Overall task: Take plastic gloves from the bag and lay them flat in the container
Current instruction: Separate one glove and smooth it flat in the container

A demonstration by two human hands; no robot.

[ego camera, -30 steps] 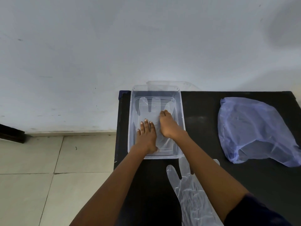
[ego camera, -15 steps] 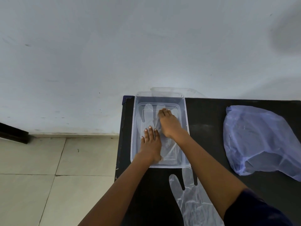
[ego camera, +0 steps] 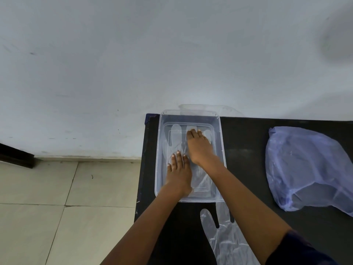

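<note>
The clear plastic container [ego camera: 190,157] stands on the black table [ego camera: 246,169], at the table's left far corner, close to the white wall [ego camera: 172,54]. Both hands are inside the container and lie flat on the plastic glove [ego camera: 176,137] that covers its bottom. The left hand [ego camera: 179,173] rests in the near half of the container, palm down, with the fingers straight and held together, pointing to the far wall of the container; it presses the glove and pinches nothing. The right hand [ego camera: 200,148] lies farther in, in the far half of the container, also palm down with the fingers stretched and close together; its fingertips reach near the finger parts of the glove. The glove fingers point to the far end of the container and look flat. How many gloves lie in the container I cannot tell, because the plastic is transparent. A second plastic glove [ego camera: 225,240] lies on the table just in front of the container's near wall, partly under the right forearm, with its fingers pointing to the container. To the right of the container, well apart from it, the bluish plastic bag [ego camera: 307,169] lies on the table. Behind the container, against the wall, something clear like a lid [ego camera: 208,108] stands. To the left of the container, beyond the table edge, is the tiled floor [ego camera: 57,207].
</note>
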